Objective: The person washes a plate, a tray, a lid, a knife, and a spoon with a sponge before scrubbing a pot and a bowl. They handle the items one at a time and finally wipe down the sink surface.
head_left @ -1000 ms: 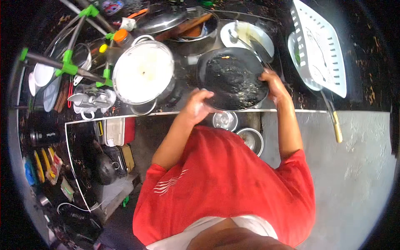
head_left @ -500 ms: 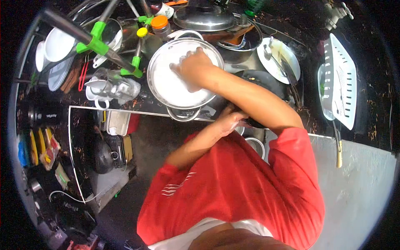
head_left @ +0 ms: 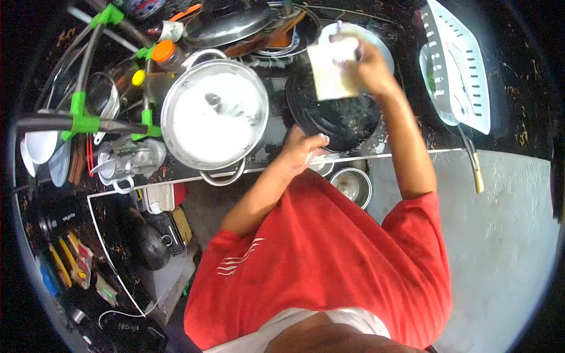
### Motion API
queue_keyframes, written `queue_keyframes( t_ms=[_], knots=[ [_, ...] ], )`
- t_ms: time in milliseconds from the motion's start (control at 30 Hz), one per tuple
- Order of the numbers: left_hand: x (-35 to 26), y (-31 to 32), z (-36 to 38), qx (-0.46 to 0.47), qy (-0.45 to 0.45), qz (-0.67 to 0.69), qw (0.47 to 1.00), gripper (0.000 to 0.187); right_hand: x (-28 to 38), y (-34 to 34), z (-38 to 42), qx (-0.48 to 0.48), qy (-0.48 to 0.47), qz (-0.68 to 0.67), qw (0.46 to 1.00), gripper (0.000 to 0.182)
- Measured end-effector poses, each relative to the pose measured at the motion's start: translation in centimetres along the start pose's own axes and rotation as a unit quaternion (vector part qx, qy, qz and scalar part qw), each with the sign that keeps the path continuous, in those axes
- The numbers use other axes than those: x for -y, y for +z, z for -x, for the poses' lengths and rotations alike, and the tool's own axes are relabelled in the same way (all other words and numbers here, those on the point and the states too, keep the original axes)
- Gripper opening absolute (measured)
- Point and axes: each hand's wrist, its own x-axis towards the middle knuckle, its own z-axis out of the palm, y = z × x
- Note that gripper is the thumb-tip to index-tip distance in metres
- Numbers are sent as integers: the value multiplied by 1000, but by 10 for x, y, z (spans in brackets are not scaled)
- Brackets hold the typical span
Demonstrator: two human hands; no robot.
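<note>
My right hand (head_left: 372,69) is closed on a pale yellow sponge (head_left: 334,79) with white foam on it, held over the far part of a round black pan (head_left: 338,120). With its fingers wrapped on the near-left edge of that pan, my left hand (head_left: 303,152) is closed and wet with suds. Left of the pan stands a large metal pot (head_left: 166,126) full of white foam (head_left: 206,126), with a dark gap in the suds. Behind the sponge, a white plate (head_left: 379,48) is partly covered.
A white slotted basket (head_left: 471,65) stands at the right beside a knife (head_left: 472,162). To the left are a glass jug (head_left: 132,156), an orange-lidded jar (head_left: 168,54) and a metal-and-green rack (head_left: 79,117). A steel bowl (head_left: 352,187) sits below the counter edge.
My right hand has left the foamy pot and moved right, now with the sponge over the black pan. My left hand stays at the pan's edge. The whole view has shifted.
</note>
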Motion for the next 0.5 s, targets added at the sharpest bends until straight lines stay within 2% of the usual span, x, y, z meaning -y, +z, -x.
queue_keyframes(
  t_ms=[33,100,167,200,233,300,333,367,400,433,467,500],
  knots=[
    [2,3,-8,5,-4,-3,1000,32,-46,2,3,-17,-56,47,997,44],
    [6,7,-22,12,-42,-49,998,25,-75,7,15,-93,-115,170,974,50],
    [8,30,-25,16,-21,-48,998,21,-67,6,15,-143,-23,317,937,54],
    [14,28,-32,2,-10,-81,997,21,-70,3,11,-134,-19,313,940,53],
    [14,29,-38,-11,4,-115,993,22,-64,7,14,-111,24,278,954,47],
    [9,34,-53,-35,39,-120,991,29,-41,26,36,-109,-37,381,918,44],
    [6,32,-53,-16,56,-114,992,30,-37,22,44,-108,-83,326,936,47],
    [4,32,-52,1,73,-107,992,31,-50,13,37,-108,-86,324,936,47],
    [7,39,-47,0,74,-112,991,31,-72,1,22,-120,-78,303,942,48],
    [12,49,-42,-21,77,-138,987,31,-72,-6,13,-134,-70,281,948,50],
    [15,55,-39,-41,80,-164,982,32,-72,-12,6,-131,-21,250,959,50],
    [15,53,-44,-39,81,-168,982,32,-76,-3,8,-135,-22,247,959,50]
  ],
)
